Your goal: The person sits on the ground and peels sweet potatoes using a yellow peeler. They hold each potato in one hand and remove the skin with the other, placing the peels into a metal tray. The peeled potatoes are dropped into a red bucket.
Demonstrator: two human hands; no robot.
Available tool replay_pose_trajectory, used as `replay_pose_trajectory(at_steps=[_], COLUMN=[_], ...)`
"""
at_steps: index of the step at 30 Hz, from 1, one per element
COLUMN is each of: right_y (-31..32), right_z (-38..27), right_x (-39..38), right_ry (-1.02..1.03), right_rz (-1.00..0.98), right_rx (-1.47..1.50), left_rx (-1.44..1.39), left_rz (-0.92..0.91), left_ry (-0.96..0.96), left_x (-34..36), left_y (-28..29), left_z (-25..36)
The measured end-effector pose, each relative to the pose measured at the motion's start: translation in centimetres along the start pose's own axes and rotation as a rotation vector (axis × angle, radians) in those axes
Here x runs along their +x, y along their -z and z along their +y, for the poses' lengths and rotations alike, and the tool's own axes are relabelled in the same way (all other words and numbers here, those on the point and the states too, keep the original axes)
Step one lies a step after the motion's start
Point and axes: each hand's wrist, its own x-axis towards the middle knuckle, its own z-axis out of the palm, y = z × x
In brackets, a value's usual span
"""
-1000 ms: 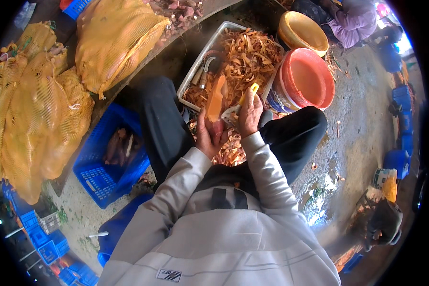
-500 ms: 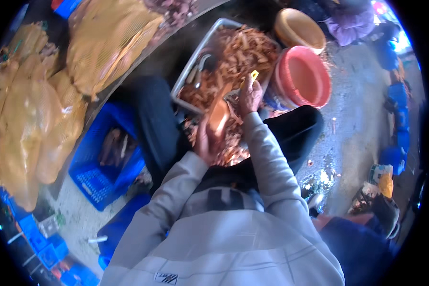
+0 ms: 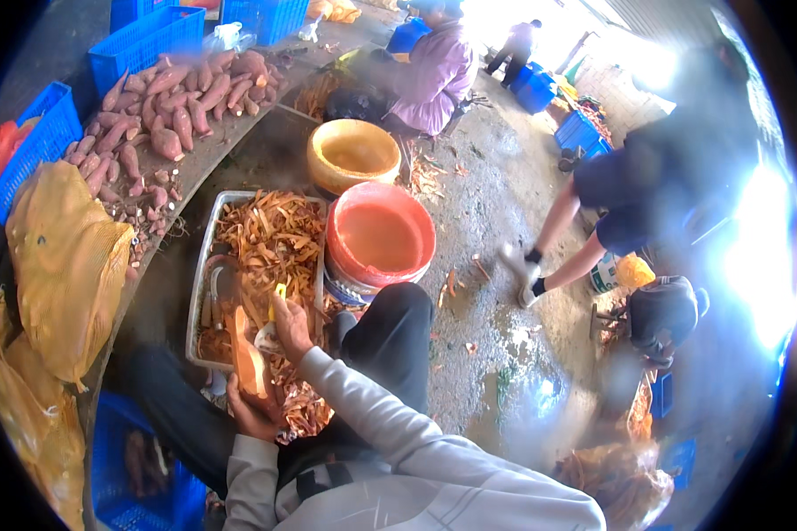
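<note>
My left hand (image 3: 250,412) is closed round the lower end of a long, orange, peeled sweet potato (image 3: 249,361), which points up and away from me. In my right hand (image 3: 293,331) is a peeler with a yellow handle (image 3: 280,290); its metal head sits beside the upper part of the sweet potato. Whether the blade touches the flesh I cannot tell. Just beyond both hands lies a metal tray (image 3: 201,281) heaped with orange peelings (image 3: 270,232). More peelings (image 3: 305,403) lie in my lap area, under the sweet potato.
Right of the tray stand a red-rimmed bucket (image 3: 423,232) and a yellow basin (image 3: 386,157). Unpeeled sweet potatoes (image 3: 181,104) are piled at far left, near mesh sacks (image 3: 62,257). A blue crate (image 3: 106,478) is by my left leg. A person (image 3: 655,168) is on the wet floor (image 3: 469,345) at right.
My view has swung up and to the right, so the tray and hands appear lower left. A walking person and the sweet potato pile have come into view. Both hands keep their holds.
</note>
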Motion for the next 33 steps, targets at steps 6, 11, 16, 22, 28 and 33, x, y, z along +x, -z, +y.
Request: replay_pose_trajectory(at_steps=[6,11,16,22,28,33], right_y=[2.5,0.4,-0.7,-1.8,-2.4,-2.5], right_z=[4.9,-1.5,-3.0,-2.2,-2.9,-3.8], right_x=[-0.1,-4.8,-5.5,-5.0,-3.1,-0.5], right_ry=[0.613,-0.077,0.011,0.192,0.215,0.479], right_rz=[0.038,0.135,0.083,0.059,-0.047,0.112], right_rx=[-0.710,0.140,0.063,-0.149,-0.369,-0.516], left_rx=[0.082,0.106,0.095,0.070,0.105,0.145], left_rz=[-0.132,-0.084,-0.047,-0.182,-0.269,-0.143], left_ry=[-0.122,-0.060,-0.042,0.053,0.133,0.128], left_x=[4.4,1.9,1.2,1.3,-0.4,-0.5], left_y=[8.0,3.7,2.4,2.8,1.4,0.9], left_z=[0.9,0.8,0.4,0.5,1.4,1.3])
